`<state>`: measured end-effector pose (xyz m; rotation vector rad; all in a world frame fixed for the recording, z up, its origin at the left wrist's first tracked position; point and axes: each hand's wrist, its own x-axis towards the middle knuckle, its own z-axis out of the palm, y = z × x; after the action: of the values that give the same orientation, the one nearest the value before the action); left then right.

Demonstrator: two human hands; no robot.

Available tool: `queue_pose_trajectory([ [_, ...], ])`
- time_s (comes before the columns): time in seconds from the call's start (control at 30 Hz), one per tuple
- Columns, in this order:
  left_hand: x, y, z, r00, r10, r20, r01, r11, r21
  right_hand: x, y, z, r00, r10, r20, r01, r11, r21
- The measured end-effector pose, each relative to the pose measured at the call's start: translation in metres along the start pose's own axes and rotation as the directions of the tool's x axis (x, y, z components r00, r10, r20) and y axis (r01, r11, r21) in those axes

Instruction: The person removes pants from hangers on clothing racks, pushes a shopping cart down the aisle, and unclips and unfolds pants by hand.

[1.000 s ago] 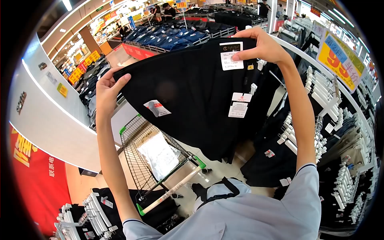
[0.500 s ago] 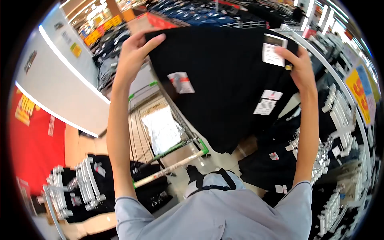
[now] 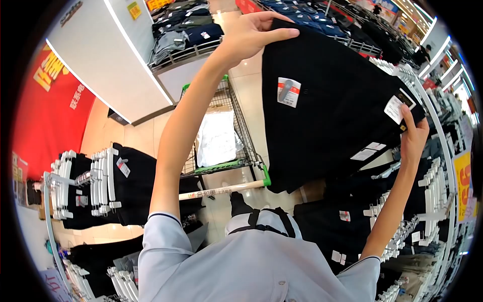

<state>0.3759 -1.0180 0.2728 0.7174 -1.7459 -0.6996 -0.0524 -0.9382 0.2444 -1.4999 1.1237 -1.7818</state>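
Stretched out in front of me is a black garment that looks like trousers (image 3: pixel 332 95), tilted with its right end lower. My left hand (image 3: pixel 256 38) pinches its upper left corner between thumb and fingers. At the right end, my right hand (image 3: pixel 415 133) grips the edge, its thumb by a white label (image 3: pixel 395 109). A white and red tag (image 3: pixel 289 92) sits on the cloth's left part, and more white tags (image 3: pixel 368 151) hang near the lower right edge. The lower part of the garment narrows away from me.
A shopping cart (image 3: pixel 223 191) holding a white plastic-wrapped package (image 3: pixel 217 138) stands ahead, left of the garment. Racks with white hangers (image 3: pixel 103 176) and black clothes flank me on both sides. A white pillar (image 3: pixel 93 55) is at left; folded clothes (image 3: pixel 181 38) lie on displays beyond.
The view has turned. The garment now appears further right and tilted, its right end lowered with my right hand, while my left hand sits higher. Both hands keep their hold.
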Motion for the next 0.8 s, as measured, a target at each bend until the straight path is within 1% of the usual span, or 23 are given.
queue_pose_trajectory([
  [0.03, 0.001, -0.002, 0.0, 1.0, 0.003, 0.0, -0.003, 1.0, -0.006, 0.001, 0.002, -0.001, 1.0, -0.003, -0.001, 0.003, 1.0, 0.018],
  [0.17, 0.002, -0.011, 0.0, 0.999, 0.018, -0.031, -0.019, 1.0, -0.023, 0.005, 0.006, -0.005, 1.0, -0.031, -0.002, 0.03, 0.999, -0.029],
  [0.27, 0.001, -0.014, -0.001, 1.0, -0.017, 0.003, 0.017, 0.998, -0.063, 0.004, 0.008, -0.002, 0.998, -0.048, -0.03, 0.046, 0.998, -0.046],
  [0.43, -0.003, -0.02, 0.003, 0.999, 0.006, -0.039, -0.005, 0.999, 0.047, 0.005, 0.013, -0.001, 0.999, -0.035, -0.026, 0.034, 0.999, -0.019],
  [0.47, -0.003, -0.016, 0.001, 0.998, -0.055, -0.024, 0.057, 0.994, 0.093, 0.004, 0.013, 0.0, 0.999, -0.042, -0.017, 0.041, 0.999, -0.018],
  [0.5, -0.004, -0.013, 0.001, 0.998, -0.055, -0.02, 0.057, 0.994, 0.095, 0.005, 0.014, 0.002, 0.999, -0.05, -0.007, 0.049, 0.999, -0.013],
  [0.57, -0.008, -0.004, 0.001, 0.99, -0.137, -0.038, 0.14, 0.985, 0.101, 0.003, 0.017, 0.005, 0.999, -0.046, 0.0, 0.046, 0.999, 0.001],
  [0.7, -0.011, -0.003, 0.006, 0.992, -0.112, -0.057, 0.118, 0.986, 0.118, 0.003, 0.023, -0.001, 0.999, -0.035, 0.026, 0.034, 0.999, 0.023],
  [0.77, -0.009, -0.007, 0.007, 0.996, -0.061, -0.073, 0.069, 0.99, 0.12, 0.004, 0.024, -0.002, 0.999, -0.017, 0.045, 0.017, 1.0, -0.003],
  [0.8, -0.009, -0.005, 0.007, 0.996, -0.07, -0.052, 0.074, 0.994, 0.085, 0.002, 0.021, 0.0, 0.998, -0.031, 0.052, 0.031, 1.0, 0.006],
])
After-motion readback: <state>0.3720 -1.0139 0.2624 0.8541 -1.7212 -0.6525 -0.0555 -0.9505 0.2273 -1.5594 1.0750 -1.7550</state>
